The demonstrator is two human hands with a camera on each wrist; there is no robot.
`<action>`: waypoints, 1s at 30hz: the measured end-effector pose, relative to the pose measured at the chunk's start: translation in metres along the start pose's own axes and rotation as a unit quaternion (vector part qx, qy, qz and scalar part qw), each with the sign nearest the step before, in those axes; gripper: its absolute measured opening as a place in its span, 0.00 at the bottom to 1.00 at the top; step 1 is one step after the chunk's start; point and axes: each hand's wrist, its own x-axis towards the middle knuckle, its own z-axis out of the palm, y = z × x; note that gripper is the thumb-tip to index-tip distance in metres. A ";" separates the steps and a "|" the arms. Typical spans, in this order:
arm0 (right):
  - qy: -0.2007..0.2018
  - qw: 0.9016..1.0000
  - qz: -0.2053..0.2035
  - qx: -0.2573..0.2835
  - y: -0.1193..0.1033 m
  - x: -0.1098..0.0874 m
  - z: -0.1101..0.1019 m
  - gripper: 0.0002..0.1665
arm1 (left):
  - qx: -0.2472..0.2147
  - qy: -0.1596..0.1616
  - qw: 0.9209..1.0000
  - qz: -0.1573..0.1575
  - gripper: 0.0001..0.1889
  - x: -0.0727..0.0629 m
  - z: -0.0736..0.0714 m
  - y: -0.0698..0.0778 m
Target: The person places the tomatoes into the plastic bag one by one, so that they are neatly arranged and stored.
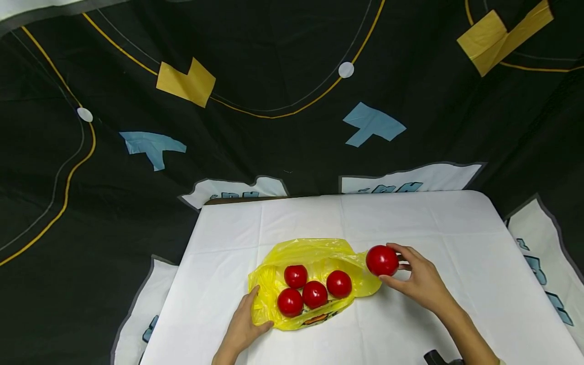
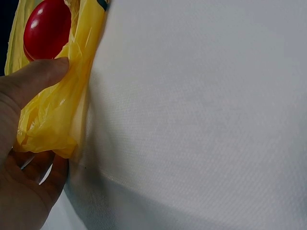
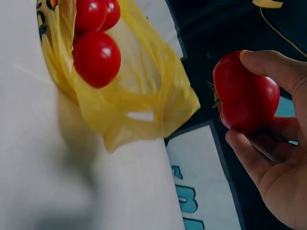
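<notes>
A yellow plastic bag [image 1: 315, 249] lies spread on the white table with its mouth open. Several red tomatoes [image 1: 315, 294] sit together inside it. At the bag's left end, my left hand [image 1: 243, 324] grips its edge, the thumb [image 2: 45, 76] on top and the other fingers underneath. My right hand [image 1: 422, 281] holds another tomato [image 3: 247, 96] between thumb and fingertips, just off the bag's right end. Green leaves show at the stem of that tomato in the right wrist view.
White cloth covers the table [image 1: 479, 253]. Behind it hangs a black backdrop [image 1: 274, 147] with yellow and blue shapes. A small black object [image 1: 435, 358] shows at the bottom edge, near the right forearm.
</notes>
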 end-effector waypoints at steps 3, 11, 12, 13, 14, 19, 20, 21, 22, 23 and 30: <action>0.000 1.000 -0.016 0.003 -0.005 0.003 0.004 0.43 | -0.003 -0.001 1.000 -0.002 0.56 0.000 0.000 0.000; -0.013 0.999 -0.034 0.017 -0.017 0.010 0.012 0.43 | 0.000 -0.007 1.000 -0.006 0.56 0.001 -0.001 -0.001; -0.016 0.999 -0.036 0.018 -0.019 0.011 0.013 0.43 | 0.000 -0.008 1.000 -0.006 0.56 0.001 -0.001 -0.001; -0.020 0.999 -0.038 0.020 -0.021 0.012 0.015 0.43 | 0.000 -0.008 1.000 -0.007 0.56 0.001 -0.001 -0.001; -0.023 0.999 -0.040 0.022 -0.023 0.012 0.017 0.44 | -0.001 -0.008 1.000 -0.006 0.56 0.001 -0.001 -0.001; -0.046 0.997 -0.053 0.042 -0.031 0.017 0.030 0.45 | -0.003 -0.006 1.000 -0.008 0.56 0.000 -0.002 -0.001; -0.051 0.996 -0.054 0.046 -0.033 0.017 0.033 0.45 | -0.003 -0.005 1.000 -0.009 0.56 0.000 -0.002 -0.001; -0.057 0.996 -0.054 0.051 -0.034 0.018 0.036 0.45 | -0.004 -0.004 1.000 -0.009 0.56 0.000 -0.002 -0.001; -0.063 0.995 -0.053 0.054 -0.035 0.019 0.039 0.45 | -0.004 -0.003 1.000 -0.006 0.56 0.000 -0.002 -0.001; -0.070 0.994 -0.051 0.060 -0.036 0.020 0.042 0.44 | -0.004 -0.003 1.000 -0.008 0.56 0.000 -0.001 -0.001; -0.106 0.991 -0.045 0.070 -0.038 0.024 0.063 0.43 | -0.005 -0.006 1.000 -0.007 0.56 0.000 -0.001 -0.001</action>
